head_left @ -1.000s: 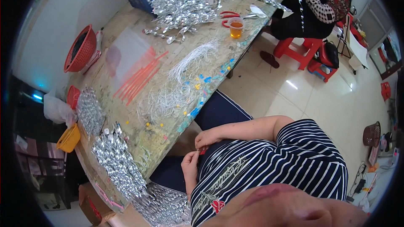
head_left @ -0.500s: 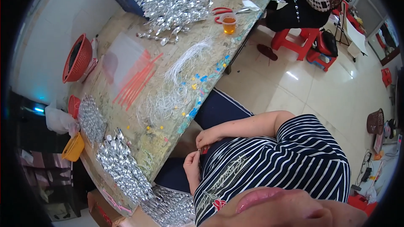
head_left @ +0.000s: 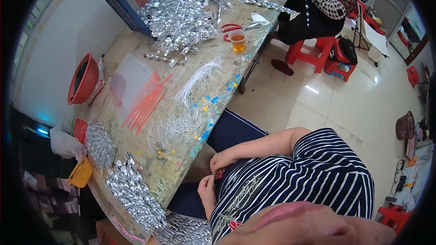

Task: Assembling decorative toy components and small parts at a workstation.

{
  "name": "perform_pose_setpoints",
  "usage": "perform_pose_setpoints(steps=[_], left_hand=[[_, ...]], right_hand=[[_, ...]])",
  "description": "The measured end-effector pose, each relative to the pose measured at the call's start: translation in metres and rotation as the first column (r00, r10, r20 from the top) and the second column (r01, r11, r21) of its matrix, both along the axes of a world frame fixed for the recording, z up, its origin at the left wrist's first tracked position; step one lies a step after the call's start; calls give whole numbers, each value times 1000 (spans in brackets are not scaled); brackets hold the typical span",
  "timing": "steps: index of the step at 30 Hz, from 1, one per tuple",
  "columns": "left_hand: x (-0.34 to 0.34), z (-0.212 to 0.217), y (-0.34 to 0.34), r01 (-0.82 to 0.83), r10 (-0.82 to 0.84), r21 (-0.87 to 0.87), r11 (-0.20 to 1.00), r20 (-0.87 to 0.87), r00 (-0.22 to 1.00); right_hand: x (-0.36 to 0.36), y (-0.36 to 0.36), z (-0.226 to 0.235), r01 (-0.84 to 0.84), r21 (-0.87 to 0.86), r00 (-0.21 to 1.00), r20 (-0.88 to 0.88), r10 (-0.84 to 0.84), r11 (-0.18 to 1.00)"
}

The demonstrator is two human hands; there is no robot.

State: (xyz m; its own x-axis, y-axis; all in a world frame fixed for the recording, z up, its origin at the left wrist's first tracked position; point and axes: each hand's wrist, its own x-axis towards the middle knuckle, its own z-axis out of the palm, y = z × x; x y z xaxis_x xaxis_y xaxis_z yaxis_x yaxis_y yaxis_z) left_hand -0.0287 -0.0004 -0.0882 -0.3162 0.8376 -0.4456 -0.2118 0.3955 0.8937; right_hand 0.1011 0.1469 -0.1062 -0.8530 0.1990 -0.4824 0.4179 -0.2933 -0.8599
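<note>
My left hand (head_left: 207, 191) and my right hand (head_left: 221, 160) meet in front of my lap, just off the table's edge. Fingers on both are pinched together, tip to tip. Whatever lies between them is too small or hidden to name; a bit of red shows beside the fingers. Nearest on the table (head_left: 185, 156) are a tangle of white threads (head_left: 175, 124) and a neater bundle of white threads (head_left: 200, 79). Strings of shiny silver beads (head_left: 135, 195) lie by the near left corner, with more silver strings (head_left: 188, 231) low beside my leg.
A large silver bead pile (head_left: 181, 22) lies by a blue crate (head_left: 120, 4). Around it are a cup of amber liquid (head_left: 238, 41), red-handled pliers (head_left: 231, 28), red strips (head_left: 145, 111) and a red basket (head_left: 83, 80). A co-worker (head_left: 327, 4) sits on a red stool (head_left: 311, 52).
The view has tilted, so the table and room sit lower in the picture. My hands stay together almost unmoved. More of the co-worker's hands now shows.
</note>
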Motion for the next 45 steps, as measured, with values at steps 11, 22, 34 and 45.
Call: perform_pose_setpoints(steps=[11,22,34,45], left_hand=[[1,1,-2,-5,6,37,999,-35,999],[2,4,0,-19,19,0,1000,-2,1000],[0,0,-1,10,-10,7,1000,-16,1000],[1,2,-1,-2,2,-2,1000,-11,1000]], right_hand=[[-4,-1,-9,20,-36,1000,7,-20,999],[-2,0,-4,-4,-8,1000,0,4,1000],[-1,2,2,-34,1,999,13,34,999],[-1,0,0,18,-36,1000,-10,-19,999]])
